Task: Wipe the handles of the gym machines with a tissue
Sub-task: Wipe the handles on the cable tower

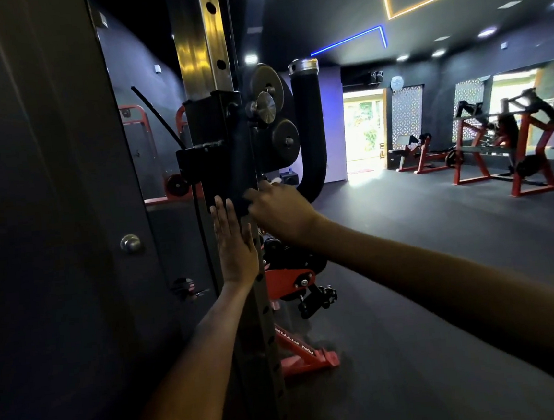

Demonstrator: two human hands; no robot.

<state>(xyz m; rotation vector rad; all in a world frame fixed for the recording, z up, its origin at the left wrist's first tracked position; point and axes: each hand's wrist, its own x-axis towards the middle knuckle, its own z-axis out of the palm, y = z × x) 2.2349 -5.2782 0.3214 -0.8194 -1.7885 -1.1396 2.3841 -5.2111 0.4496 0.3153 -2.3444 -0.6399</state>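
Head view: the left hand (235,247) lies flat, fingers straight, against the perforated steel upright (200,41), while the right hand (280,209) curls round the black padded handle (310,132) at its base; tissue hidden.

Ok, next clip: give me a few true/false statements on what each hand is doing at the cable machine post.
1. The left hand lies flat, fingers straight, against the perforated steel upright. True.
2. The right hand hangs idle, away from the machine. False: its fingers curl at the base of the padded black handle.
3. A white tissue is plainly visible in the right hand. False: no tissue can be made out.
4. Red plate-loaded machines stand across the room to the right. True.
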